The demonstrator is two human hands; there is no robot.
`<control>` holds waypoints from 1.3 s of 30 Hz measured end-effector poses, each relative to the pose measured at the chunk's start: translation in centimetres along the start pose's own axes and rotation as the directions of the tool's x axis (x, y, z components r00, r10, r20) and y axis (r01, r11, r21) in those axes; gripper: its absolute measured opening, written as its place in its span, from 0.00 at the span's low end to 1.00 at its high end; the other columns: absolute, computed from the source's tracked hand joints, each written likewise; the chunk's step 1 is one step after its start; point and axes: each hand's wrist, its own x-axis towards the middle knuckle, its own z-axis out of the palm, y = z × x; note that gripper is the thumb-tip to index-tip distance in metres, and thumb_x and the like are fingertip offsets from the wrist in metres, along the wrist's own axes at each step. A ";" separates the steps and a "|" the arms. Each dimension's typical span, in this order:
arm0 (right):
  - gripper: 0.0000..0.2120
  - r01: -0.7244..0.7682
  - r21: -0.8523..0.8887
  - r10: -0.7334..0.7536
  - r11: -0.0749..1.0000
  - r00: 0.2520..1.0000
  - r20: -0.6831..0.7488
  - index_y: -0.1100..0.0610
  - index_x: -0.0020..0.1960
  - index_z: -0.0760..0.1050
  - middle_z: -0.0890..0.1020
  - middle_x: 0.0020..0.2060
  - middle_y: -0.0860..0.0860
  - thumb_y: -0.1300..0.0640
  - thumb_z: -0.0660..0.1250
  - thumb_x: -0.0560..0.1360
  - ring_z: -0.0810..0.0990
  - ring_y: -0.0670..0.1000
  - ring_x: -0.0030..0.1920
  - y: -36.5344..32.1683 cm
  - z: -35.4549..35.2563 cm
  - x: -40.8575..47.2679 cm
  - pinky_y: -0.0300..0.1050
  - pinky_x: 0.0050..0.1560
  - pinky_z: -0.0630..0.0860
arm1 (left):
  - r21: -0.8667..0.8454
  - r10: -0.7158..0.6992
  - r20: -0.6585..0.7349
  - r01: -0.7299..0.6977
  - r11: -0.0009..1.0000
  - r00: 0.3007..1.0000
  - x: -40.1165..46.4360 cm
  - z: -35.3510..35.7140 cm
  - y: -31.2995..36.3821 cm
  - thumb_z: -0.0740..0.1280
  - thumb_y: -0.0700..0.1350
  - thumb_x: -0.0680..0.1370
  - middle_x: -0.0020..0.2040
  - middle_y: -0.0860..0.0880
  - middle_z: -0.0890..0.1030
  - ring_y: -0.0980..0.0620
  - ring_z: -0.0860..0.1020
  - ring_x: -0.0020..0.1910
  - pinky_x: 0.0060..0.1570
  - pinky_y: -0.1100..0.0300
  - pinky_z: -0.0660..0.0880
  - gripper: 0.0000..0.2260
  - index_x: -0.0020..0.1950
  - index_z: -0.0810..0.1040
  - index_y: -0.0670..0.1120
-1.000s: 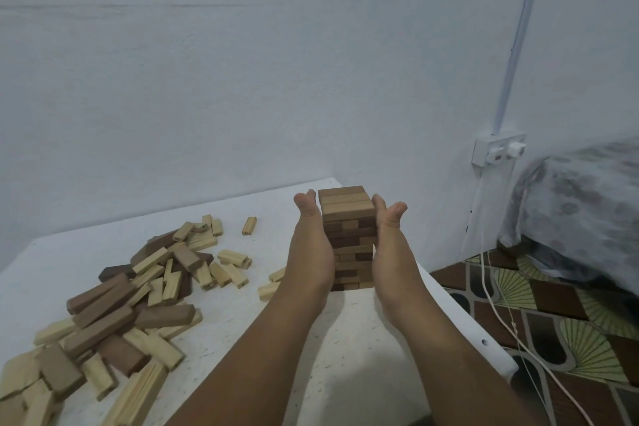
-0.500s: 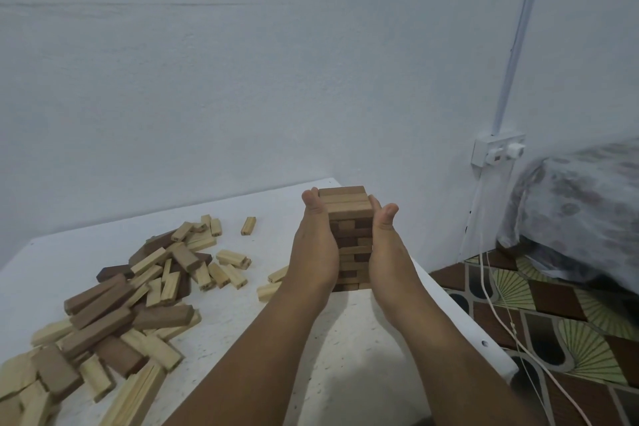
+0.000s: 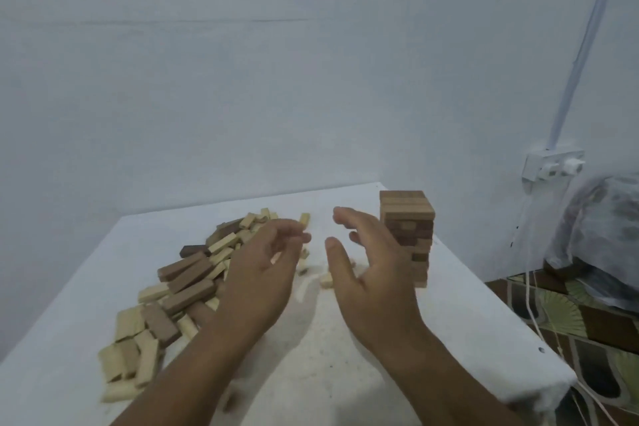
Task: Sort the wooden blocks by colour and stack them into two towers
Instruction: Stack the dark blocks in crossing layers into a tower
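Note:
A tower of brown blocks [image 3: 409,235] stands upright near the far right corner of the white table [image 3: 345,349]. A loose pile of brown and pale blocks [image 3: 179,284] spreads over the table's left half. My right hand [image 3: 370,273] hovers just left of the tower, fingers relaxed, holding nothing. My left hand [image 3: 262,270] hangs above the right edge of the pile with loosely curled fingers and holds nothing. It hides part of the pile. A few pale blocks [image 3: 325,280] lie between my hands.
The table's right edge [image 3: 518,328] drops to a patterned floor [image 3: 587,322] with white cables. A wall socket [image 3: 553,164] and a covered bundle [image 3: 601,235] are at the right. White walls close behind the table.
Both hands have let go of the brown tower and moved left and toward me. The view has swung right, so the tower now stands free at the right.

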 end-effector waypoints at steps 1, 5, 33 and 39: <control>0.16 -0.035 -0.001 0.034 0.999 0.997 0.073 0.44 0.67 0.73 0.75 0.60 0.33 0.50 0.64 0.80 0.73 0.37 0.63 -0.1 1.1 -0.2 0.33 0.62 0.72 | 0.066 0.004 -0.010 -0.004 0.998 1.000 0.0 -1.5 -0.9 0.64 0.43 0.81 0.47 0.61 0.84 0.66 0.80 0.48 0.50 0.61 0.78 0.08 0.51 0.81 0.55; 0.16 -0.064 -0.043 0.073 0.997 0.962 0.264 0.46 0.67 0.74 0.77 0.60 0.38 0.52 0.63 0.80 0.74 0.38 0.61 0.2 5.7 -0.6 0.39 0.64 0.73 | 0.446 -0.072 0.180 -0.016 0.895 0.981 0.6 -6.0 -5.7 0.66 0.37 0.75 0.50 0.57 0.82 0.67 0.78 0.46 0.48 0.68 0.76 0.12 0.52 0.81 0.52; 0.13 -0.062 -0.448 0.322 0.892 0.783 0.532 0.53 0.43 0.82 0.82 0.44 0.51 0.70 0.67 0.69 0.78 0.50 0.43 3.2 16.3 11.0 0.36 0.32 0.68 | 0.233 -0.090 -0.255 0.151 0.961 0.963 -1.6 -11.3 -9.2 0.56 0.45 0.83 0.37 0.56 0.80 0.68 0.76 0.38 0.34 0.74 0.69 0.09 0.54 0.74 0.57; 0.17 -0.077 -0.387 0.255 0.919 0.864 0.434 0.50 0.55 0.84 0.83 0.49 0.46 0.64 0.70 0.69 0.77 0.43 0.45 0.2 8.9 6.8 0.25 0.35 0.65 | 0.173 -0.029 -0.120 0.050 0.984 0.992 -2.9 -10.1 -6.8 0.57 0.41 0.83 0.34 0.51 0.82 0.60 0.76 0.28 0.29 0.70 0.68 0.13 0.58 0.71 0.60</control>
